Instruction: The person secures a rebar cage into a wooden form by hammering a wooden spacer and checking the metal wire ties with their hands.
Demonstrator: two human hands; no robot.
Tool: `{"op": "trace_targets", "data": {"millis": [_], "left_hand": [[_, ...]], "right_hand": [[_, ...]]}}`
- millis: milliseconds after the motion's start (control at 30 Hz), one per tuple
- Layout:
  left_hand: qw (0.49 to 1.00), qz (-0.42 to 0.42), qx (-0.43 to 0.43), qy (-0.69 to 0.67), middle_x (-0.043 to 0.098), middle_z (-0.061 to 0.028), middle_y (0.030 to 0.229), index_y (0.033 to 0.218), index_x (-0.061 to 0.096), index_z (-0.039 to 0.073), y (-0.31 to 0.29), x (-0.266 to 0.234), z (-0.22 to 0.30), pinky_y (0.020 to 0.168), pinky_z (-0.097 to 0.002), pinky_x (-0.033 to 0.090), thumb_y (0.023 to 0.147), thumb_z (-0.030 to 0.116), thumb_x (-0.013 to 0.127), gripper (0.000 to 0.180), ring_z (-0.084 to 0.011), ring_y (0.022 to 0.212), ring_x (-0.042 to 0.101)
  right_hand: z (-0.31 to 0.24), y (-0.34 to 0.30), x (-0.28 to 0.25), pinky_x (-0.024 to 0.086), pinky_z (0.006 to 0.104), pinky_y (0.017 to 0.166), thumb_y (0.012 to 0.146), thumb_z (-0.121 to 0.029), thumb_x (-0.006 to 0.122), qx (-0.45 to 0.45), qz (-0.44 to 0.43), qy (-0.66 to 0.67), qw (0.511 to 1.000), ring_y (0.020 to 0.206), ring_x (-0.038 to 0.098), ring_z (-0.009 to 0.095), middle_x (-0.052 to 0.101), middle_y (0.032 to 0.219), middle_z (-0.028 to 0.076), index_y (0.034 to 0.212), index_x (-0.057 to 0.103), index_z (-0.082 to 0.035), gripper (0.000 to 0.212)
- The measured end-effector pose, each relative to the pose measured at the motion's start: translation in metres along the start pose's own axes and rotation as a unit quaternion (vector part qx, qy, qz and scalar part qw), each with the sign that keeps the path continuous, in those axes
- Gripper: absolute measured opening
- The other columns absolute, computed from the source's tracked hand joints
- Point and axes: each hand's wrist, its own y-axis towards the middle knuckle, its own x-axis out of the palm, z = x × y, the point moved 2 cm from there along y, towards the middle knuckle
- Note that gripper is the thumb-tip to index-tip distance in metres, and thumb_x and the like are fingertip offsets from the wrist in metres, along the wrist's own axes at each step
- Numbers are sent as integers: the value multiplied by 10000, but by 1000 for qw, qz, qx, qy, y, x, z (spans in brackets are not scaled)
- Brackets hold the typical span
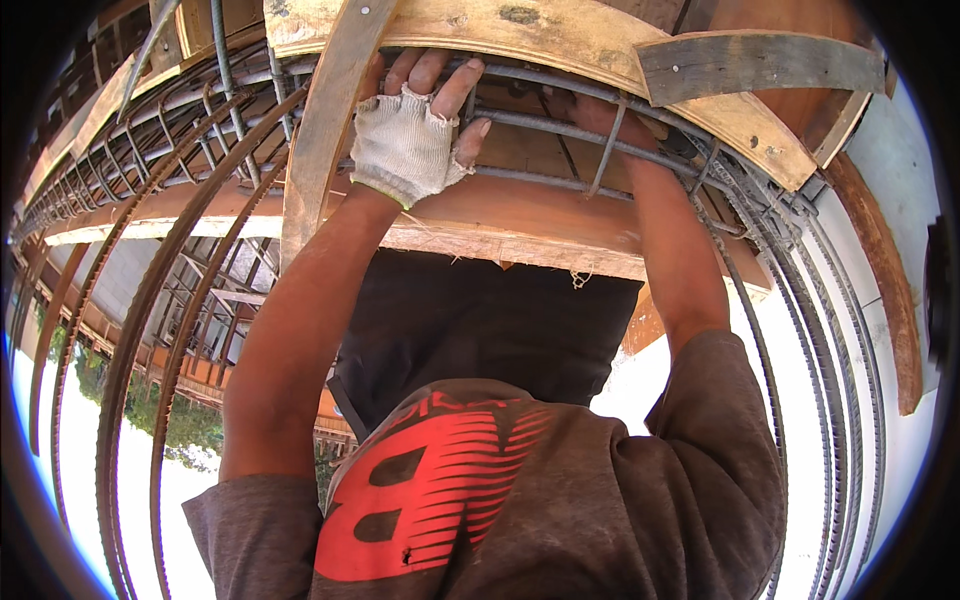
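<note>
My left hand (412,135) wears a pale knitted glove with bare fingertips. Its fingers and thumb are spread, touching the horizontal rebar (540,122) close under the edge of a curved light wooden plank (480,25). Beside its wrist, a narrow wooden batten (325,130) crosses the bars. My right hand (597,118) reaches behind the rebar, into the shaded gap between the upper plank and the reddish-brown board (560,215). Shadow and bars cover its fingers, so I cannot tell what they touch.
Long ribbed bars (150,290) run down the left side, and another bundle of bars (820,330) stands at the right. A grey wood strip (760,68) is nailed at the upper right. Black sheeting (480,320) hangs beyond the board.
</note>
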Motion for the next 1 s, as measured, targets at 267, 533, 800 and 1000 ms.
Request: {"op": "trace_targets", "data": {"millis": [267, 533, 800, 1000], "left_hand": [[1000, -14, -10, 1, 496, -132, 1386, 1399, 534, 194, 0, 2, 1, 1137, -592, 275, 857, 418, 675, 603, -377, 1305, 455], [1000, -8, -3, -7, 508, -144, 1357, 1407, 513, 177, -3, 0, 0, 1124, -609, 272, 845, 411, 675, 630, -396, 1290, 459], [1000, -10, 0, 5, 515, -146, 1321, 1381, 543, 172, -2, 2, -1, 1100, -620, 290, 844, 427, 671, 608, -386, 1258, 480], [1000, -11, 1, 2, 516, -134, 1329, 1376, 544, 177, 2, -1, 1, 1102, -611, 289, 844, 427, 673, 602, -375, 1256, 486]], "right_hand": [[-20, 0, -28, 419, 451, 1101, 914, -622, 635, 155, -293, 272, 904, 1278, 548, 340, 677, 1263, 166, 1230, 711, -80, 631], [-22, -7, -33, 389, 459, 1157, 895, -655, 634, 156, -138, 163, 964, 1378, 471, 317, 547, 1454, 160, 1436, 565, -180, 724], [-9, -2, -17, 409, 510, 1120, 963, -541, 601, 97, -230, 64, 966, 1367, 488, 305, 516, 1491, 110, 1506, 475, -258, 626], [-39, -13, -44, 400, 465, 1130, 837, -657, 674, 89, -282, 140, 945, 1317, 525, 291, 618, 1378, 95, 1234, 727, -213, 599]]}}
